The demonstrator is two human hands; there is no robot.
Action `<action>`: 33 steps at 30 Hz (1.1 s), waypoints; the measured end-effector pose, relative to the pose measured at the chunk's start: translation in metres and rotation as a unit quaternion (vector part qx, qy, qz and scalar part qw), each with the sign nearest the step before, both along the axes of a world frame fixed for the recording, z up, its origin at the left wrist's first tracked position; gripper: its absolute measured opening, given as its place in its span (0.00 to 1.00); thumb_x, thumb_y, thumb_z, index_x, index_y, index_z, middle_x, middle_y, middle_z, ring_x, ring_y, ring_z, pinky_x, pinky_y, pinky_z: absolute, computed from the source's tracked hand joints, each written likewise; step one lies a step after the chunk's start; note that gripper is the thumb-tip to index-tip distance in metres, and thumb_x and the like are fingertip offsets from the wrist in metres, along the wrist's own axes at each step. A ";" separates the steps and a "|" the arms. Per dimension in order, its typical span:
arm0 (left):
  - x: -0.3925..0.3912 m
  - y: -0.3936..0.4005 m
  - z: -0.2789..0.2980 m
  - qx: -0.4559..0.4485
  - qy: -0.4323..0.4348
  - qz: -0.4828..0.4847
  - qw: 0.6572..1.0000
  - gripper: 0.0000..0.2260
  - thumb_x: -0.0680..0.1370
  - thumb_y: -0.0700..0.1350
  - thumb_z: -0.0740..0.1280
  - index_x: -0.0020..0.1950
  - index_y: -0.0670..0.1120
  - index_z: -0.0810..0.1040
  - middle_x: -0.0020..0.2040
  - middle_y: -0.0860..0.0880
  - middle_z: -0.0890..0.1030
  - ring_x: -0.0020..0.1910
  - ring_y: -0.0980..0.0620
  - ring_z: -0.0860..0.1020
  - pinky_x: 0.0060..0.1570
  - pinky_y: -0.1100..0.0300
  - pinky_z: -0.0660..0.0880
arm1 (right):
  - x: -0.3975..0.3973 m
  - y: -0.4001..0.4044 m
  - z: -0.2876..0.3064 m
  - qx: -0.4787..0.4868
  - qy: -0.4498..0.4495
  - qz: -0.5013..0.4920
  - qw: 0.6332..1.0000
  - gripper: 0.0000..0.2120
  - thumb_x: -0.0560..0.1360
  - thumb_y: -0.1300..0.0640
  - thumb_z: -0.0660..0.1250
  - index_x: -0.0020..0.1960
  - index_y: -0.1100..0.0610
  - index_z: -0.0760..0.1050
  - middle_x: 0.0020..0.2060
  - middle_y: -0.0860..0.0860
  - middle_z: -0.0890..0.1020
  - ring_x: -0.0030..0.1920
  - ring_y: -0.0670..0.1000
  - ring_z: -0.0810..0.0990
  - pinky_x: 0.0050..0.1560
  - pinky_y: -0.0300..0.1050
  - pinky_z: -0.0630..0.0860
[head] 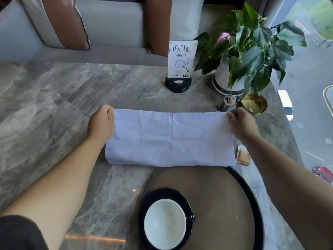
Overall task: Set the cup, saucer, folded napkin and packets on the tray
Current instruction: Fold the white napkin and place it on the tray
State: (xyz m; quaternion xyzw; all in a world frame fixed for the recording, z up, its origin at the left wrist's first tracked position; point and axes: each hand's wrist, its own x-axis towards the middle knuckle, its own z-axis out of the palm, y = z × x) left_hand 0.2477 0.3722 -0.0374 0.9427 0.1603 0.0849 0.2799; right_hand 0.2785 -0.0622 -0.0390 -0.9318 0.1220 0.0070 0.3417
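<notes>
A pale lilac cloth napkin (169,138) lies folded into a wide rectangle on the marble table, its near edge just overlapping the round brown tray (221,192). My left hand (101,123) pinches its far left corner. My right hand (241,123) pinches its far right corner. On the tray's near left sits a cup (164,223), white inside and dark outside, on a black saucer (144,210). Brown packets (243,156) lie on the table just right of the napkin, partly hidden by my right forearm.
A table sign in a black base (179,69) stands behind the napkin. A potted plant (239,56), a toothpick holder (228,103) and a gold ashtray (254,104) crowd the far right. A sofa lies beyond the table, a window to the right.
</notes>
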 end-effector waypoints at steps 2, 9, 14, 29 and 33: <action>0.016 0.000 -0.008 0.020 0.009 -0.012 1.000 0.09 0.81 0.44 0.55 0.48 0.43 0.74 0.46 0.38 0.79 0.44 0.38 0.75 0.42 0.49 0.70 | 0.015 0.003 -0.009 -0.022 -0.008 -0.020 1.000 0.10 0.78 0.52 0.60 0.49 0.56 0.76 0.41 0.55 0.80 0.43 0.59 0.78 0.41 0.45 0.70; 0.040 0.000 -0.027 0.071 0.043 -0.024 0.996 0.09 0.80 0.43 0.57 0.49 0.41 0.75 0.48 0.34 0.80 0.46 0.35 0.76 0.44 0.47 0.72 | 0.036 0.007 -0.032 -0.096 -0.002 -0.047 0.994 0.12 0.76 0.50 0.60 0.54 0.53 0.76 0.46 0.59 0.82 0.47 0.63 0.79 0.44 0.50 0.73; 0.042 0.002 -0.039 0.090 0.077 -0.023 0.993 0.08 0.80 0.42 0.59 0.48 0.41 0.76 0.46 0.34 0.80 0.44 0.34 0.76 0.42 0.47 0.73 | 0.037 0.008 -0.051 -0.122 0.033 -0.042 0.991 0.11 0.75 0.49 0.61 0.53 0.54 0.74 0.45 0.60 0.82 0.44 0.62 0.79 0.38 0.47 0.69; -0.021 -0.054 -0.049 0.226 0.081 -0.188 0.952 0.25 0.76 0.51 0.61 0.70 0.40 0.68 0.72 0.38 0.68 0.69 0.35 0.66 0.64 0.38 0.65 | -0.025 0.042 -0.046 -0.211 -0.049 0.130 0.968 0.29 0.77 0.42 0.59 0.72 0.57 0.63 0.72 0.57 0.67 0.71 0.60 0.63 0.68 0.58 0.61; -0.065 -0.058 -0.071 0.235 0.158 -0.236 0.930 0.35 0.78 0.64 0.41 0.74 0.42 0.64 0.76 0.41 0.61 0.75 0.40 0.58 0.70 0.39 0.58 | -0.041 0.048 -0.065 -0.278 0.067 0.263 0.921 0.36 0.77 0.35 0.47 0.77 0.54 0.48 0.78 0.53 0.49 0.77 0.56 0.44 0.75 0.57 0.42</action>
